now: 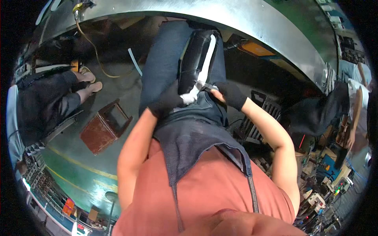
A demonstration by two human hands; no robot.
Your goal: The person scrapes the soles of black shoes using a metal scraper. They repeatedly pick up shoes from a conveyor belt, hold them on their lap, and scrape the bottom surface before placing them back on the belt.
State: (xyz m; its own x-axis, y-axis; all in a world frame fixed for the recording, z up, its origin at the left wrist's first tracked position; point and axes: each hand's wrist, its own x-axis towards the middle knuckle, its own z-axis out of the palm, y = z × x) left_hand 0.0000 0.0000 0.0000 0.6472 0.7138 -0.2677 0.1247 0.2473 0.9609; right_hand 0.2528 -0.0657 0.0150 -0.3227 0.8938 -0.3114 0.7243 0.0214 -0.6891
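Across my lap lies a long, glossy black piece; I cannot make out exactly what it is. A white strip runs lengthwise along it and narrows toward my hands. My left hand, in a black glove, is closed at the strip's near end, where white bunches around the fingertips. Opposite it, my right hand wears a black glove with bare fingertips. Its fingers pinch a thin grey metal tool, which crosses the white strip. The tool's exact kind is unclear.
A curved metal bench edge spans the far side, above my knees. A brown wooden stool stands on the floor at left, near a seated person's legs. A thin hose hangs from the bench. Another person is at right.
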